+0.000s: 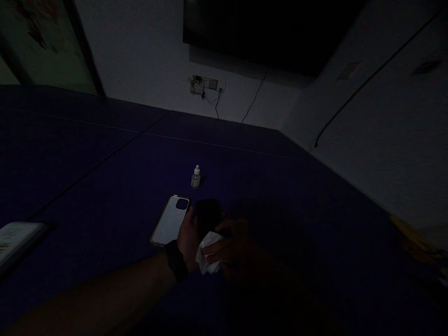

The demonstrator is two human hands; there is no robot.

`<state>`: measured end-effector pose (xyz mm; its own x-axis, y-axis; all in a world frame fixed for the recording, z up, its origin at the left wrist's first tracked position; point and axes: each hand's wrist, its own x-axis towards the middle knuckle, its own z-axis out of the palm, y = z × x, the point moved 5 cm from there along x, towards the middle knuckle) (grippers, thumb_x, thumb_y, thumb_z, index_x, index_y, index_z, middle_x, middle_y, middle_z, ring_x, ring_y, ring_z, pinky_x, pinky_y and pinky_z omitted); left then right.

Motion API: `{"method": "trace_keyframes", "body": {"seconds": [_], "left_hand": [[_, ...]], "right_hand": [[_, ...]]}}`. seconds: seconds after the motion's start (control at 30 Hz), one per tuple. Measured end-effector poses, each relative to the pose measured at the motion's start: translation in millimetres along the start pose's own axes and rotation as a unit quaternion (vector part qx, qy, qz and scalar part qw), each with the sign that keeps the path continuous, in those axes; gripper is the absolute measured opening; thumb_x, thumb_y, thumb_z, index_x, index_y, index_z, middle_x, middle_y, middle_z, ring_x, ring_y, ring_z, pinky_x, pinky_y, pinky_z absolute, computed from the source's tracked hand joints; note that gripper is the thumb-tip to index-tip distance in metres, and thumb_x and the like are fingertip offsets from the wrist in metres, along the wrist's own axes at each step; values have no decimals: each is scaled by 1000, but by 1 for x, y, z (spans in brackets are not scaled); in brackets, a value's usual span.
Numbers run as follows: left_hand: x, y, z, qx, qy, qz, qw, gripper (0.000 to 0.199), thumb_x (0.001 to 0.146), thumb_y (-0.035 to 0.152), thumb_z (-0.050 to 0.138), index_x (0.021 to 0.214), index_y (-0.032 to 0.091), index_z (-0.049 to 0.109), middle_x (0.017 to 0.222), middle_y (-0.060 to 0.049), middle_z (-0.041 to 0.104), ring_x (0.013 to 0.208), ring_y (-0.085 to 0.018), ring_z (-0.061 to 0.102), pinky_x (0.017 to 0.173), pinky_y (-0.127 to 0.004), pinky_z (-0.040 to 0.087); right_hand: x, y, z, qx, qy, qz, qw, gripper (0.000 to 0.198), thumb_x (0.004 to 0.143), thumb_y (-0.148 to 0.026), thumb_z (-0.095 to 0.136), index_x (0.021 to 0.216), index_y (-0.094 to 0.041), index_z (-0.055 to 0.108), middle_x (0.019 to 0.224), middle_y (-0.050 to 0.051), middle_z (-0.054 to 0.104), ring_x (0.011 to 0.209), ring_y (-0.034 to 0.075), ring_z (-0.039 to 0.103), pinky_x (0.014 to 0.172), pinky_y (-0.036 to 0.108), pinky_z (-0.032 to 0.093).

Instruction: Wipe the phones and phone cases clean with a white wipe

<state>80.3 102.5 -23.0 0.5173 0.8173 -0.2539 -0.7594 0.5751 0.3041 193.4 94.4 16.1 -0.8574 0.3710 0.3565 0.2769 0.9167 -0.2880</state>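
Observation:
In the dim head view, a dark phone (pixel 208 214) rests in my left hand (pixel 188 238), whose fingers close along its left edge. A dark band circles that wrist. My right hand (pixel 227 242) pinches a crumpled white tissue (pixel 210 252) and presses it against the lower part of the phone. Just left of my left hand lies a phone case (pixel 170 221) with a pale inside and a camera cutout. Beyond the phone stands a small dropper bottle (pixel 196 178) with a white cap, upright.
Everything lies on a dark blue table (pixel 122 172) with a seam across it. A white box-like object (pixel 21 238) sits at the left edge. Something yellow (pixel 413 238) is at the far right. Behind are a wall screen (pixel 259 32) and power sockets (pixel 206 85) with cables.

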Motion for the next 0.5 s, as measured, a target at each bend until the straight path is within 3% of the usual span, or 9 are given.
{"method": "trace_keyframes", "body": {"seconds": [0.17,0.33,0.43,0.5], "left_hand": [[-1,6,-3,4,56,61,997,74,99,69,30,101,9,73,68,-9,66,53,-17,53,53,-30,41],[0,2,-3,-14,10,13,1000,78,96,74,32,111,9,71,74,-9,69,47,-15,51,48,-30,39],[-1,7,-3,1,49,57,997,71,98,69,36,119,10,69,90,-13,74,71,-23,68,69,-37,53],[-1,8,-5,0,85,72,994,67,99,66,37,124,11,66,105,-16,75,92,-29,72,86,-42,54]], "right_hand": [[-3,12,-10,-20,44,67,997,35,84,-17,63,111,-35,76,118,-6,80,123,27,58,101,47,37],[-3,8,-4,18,16,37,999,34,84,-20,61,110,-35,77,116,-5,80,125,26,57,102,47,38],[-9,21,-18,3,51,76,996,33,82,-19,57,105,-30,78,107,1,80,114,26,62,95,45,40],[-14,30,-30,-21,95,96,991,32,85,-20,53,103,-28,78,103,4,80,108,27,63,92,46,40]]}}
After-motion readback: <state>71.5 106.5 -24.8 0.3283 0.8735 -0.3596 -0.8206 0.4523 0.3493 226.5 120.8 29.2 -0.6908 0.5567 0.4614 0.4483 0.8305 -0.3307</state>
